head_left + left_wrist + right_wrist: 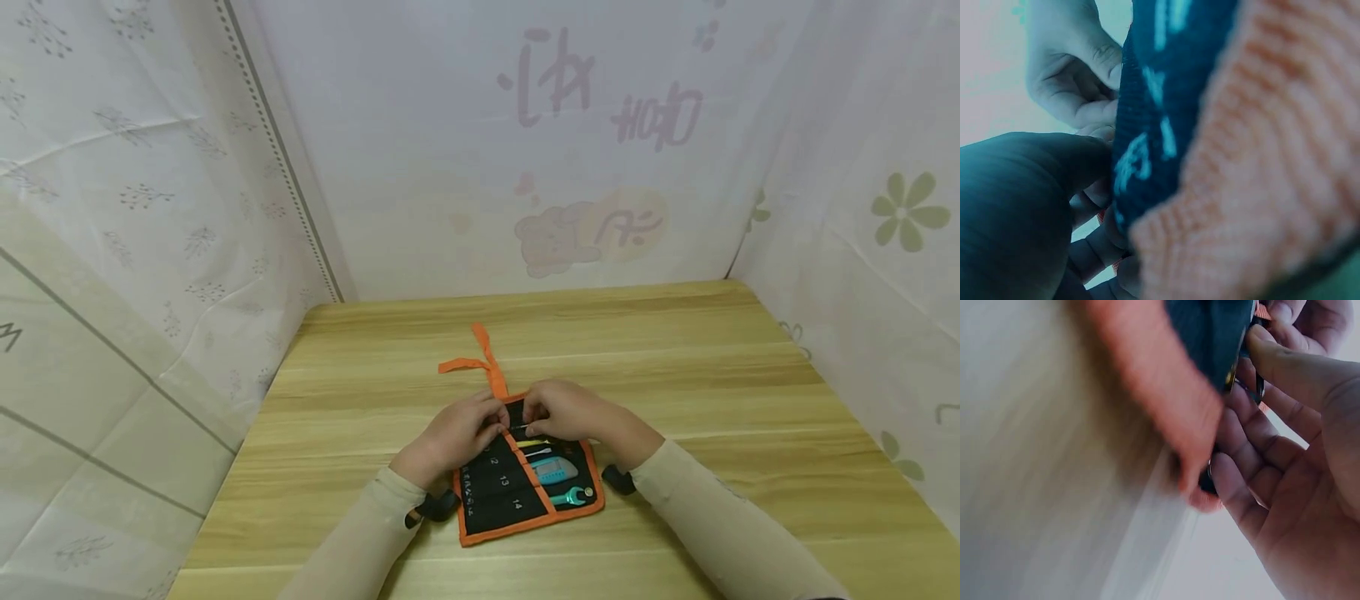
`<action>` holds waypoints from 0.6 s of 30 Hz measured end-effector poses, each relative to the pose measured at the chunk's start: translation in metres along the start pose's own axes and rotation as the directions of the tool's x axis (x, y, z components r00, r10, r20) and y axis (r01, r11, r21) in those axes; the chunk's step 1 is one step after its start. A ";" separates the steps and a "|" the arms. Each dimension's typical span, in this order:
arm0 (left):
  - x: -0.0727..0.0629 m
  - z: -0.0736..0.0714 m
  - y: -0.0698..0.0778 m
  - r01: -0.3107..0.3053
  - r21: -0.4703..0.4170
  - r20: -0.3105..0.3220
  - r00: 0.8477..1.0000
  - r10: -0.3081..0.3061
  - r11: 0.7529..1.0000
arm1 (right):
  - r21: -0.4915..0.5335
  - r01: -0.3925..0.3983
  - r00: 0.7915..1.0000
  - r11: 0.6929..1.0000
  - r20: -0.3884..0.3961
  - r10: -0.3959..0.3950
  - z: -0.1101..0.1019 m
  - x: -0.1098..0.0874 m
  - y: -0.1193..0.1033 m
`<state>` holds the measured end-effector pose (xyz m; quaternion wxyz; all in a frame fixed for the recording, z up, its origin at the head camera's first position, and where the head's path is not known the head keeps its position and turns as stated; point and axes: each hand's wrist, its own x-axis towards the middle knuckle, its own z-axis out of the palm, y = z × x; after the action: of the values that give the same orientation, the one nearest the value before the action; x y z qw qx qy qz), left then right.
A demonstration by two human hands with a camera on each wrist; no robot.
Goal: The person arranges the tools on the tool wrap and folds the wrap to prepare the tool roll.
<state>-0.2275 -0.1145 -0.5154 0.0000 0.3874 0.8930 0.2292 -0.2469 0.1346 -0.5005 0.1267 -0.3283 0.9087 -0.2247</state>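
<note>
A black tool roll (pixel 487 500) with orange edging lies unrolled on the table, its numbered pockets towards the left. My left hand (pixel 461 432) pinches the orange-edged pocket rim near the top. Across from it, my right hand (pixel 567 410) has thumb and fingers around a thin, narrow tool (pixel 519 427) at the same pocket; its kind cannot be told. Below the right hand, a yellow-handled tool (pixel 532 443), a light blue utility knife (pixel 555 470) and a teal wrench (pixel 570 497) stick out of other pockets. Fingers hide the roll's upper part.
Orange tie straps (pixel 487 358) trail from the roll's top towards the back of the wooden table (pixel 360 517). Printed cloth (pixel 450 150) hangs behind the table and along both sides. A dark camera strap (pixel 438 506) sits on the left wrist.
</note>
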 end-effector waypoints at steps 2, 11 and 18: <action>0.000 0.000 0.001 -0.002 0.010 -0.010 1.000 0.002 1.000 | -0.003 0.001 1.000 1.000 -0.005 -0.001 -0.001 -0.004 0.004; -0.003 -0.003 0.005 0.001 0.003 -0.028 1.000 -0.001 1.000 | 0.019 -0.026 1.000 0.999 -0.001 0.026 -0.003 -0.018 0.011; -0.006 -0.005 0.007 0.029 -0.005 -0.036 0.999 -0.029 1.000 | 0.008 -0.017 1.000 1.000 -0.019 0.017 -0.004 -0.028 0.012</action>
<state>-0.2199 -0.1163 -0.5093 -0.0117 0.3705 0.8977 0.2381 -0.2341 0.1626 -0.5006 0.1211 -0.3178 0.9117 -0.2305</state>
